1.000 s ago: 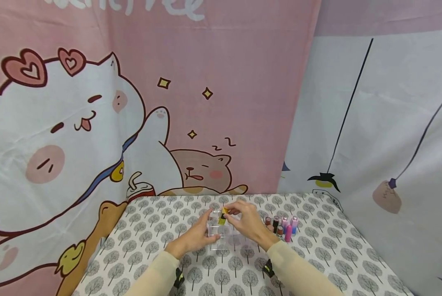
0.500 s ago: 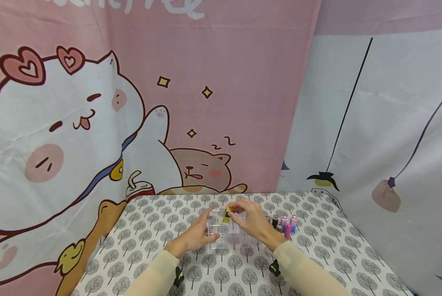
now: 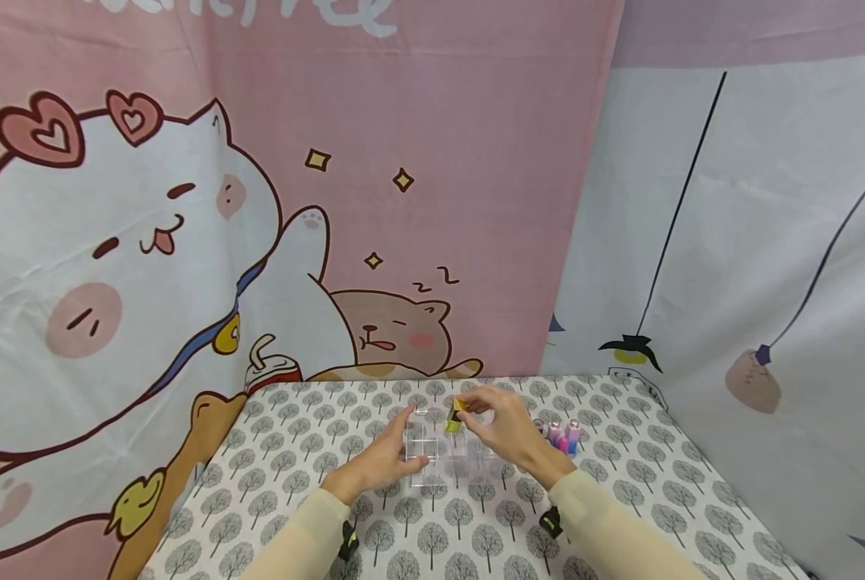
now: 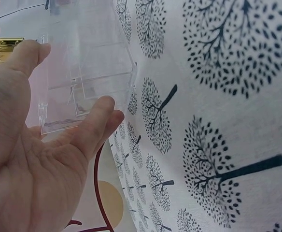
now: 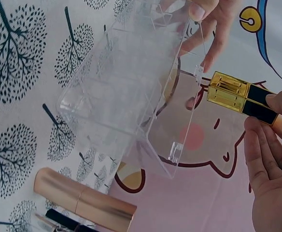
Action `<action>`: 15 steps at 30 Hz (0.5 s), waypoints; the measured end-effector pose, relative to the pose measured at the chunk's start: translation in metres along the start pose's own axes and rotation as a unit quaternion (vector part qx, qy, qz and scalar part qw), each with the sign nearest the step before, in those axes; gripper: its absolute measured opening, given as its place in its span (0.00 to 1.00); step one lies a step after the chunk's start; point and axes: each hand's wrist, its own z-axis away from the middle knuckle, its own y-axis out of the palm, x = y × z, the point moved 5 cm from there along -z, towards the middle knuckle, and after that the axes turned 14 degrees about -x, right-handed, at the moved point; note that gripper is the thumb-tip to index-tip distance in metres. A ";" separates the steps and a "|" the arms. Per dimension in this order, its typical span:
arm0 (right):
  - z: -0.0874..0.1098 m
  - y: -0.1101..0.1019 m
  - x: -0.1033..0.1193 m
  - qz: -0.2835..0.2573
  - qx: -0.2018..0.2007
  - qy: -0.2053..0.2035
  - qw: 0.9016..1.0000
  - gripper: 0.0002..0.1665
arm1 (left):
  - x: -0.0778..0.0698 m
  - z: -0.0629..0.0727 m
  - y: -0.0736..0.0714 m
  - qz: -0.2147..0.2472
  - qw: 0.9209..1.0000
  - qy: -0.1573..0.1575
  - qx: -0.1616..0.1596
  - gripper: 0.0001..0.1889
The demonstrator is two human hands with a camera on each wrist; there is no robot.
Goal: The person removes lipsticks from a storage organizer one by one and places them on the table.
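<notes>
A clear plastic organizer with compartments (image 3: 424,471) stands on the tree-print cloth. My left hand (image 3: 376,461) holds its left side, and in the left wrist view the thumb lies at the upper edge of the organizer (image 4: 102,63) with the fingers along its side. Above the compartments, my right hand (image 3: 505,427) pinches a gold-and-black lipstick (image 3: 454,416) between thumb and fingers. The right wrist view shows the lipstick (image 5: 232,95) with its gold end toward the organizer (image 5: 112,82) and its black end at the fingertips, just off the organizer's upper edge.
Several lipsticks stand to the right of the organizer, including a pink-and-blue one (image 3: 573,435), partly hidden by my right hand. A rose-gold tube (image 5: 85,198) shows in the right wrist view. A cartoon-print curtain (image 3: 490,201) hangs behind the table's far edge.
My right hand has shifted to the right over the organizer, carrying the lipstick along. It now covers more of the standing lipsticks. The left hand has kept its place.
</notes>
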 end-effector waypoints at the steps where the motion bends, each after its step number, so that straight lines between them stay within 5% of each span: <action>1: 0.000 -0.001 0.000 -0.001 0.001 0.001 1.000 0.16 | 0.000 0.000 0.000 -0.002 1.000 0.000 0.000 0.59; 15: 0.000 -0.026 -0.008 0.009 -0.014 -0.009 1.000 0.15 | 0.000 0.002 -0.001 0.005 1.000 0.001 0.002 0.60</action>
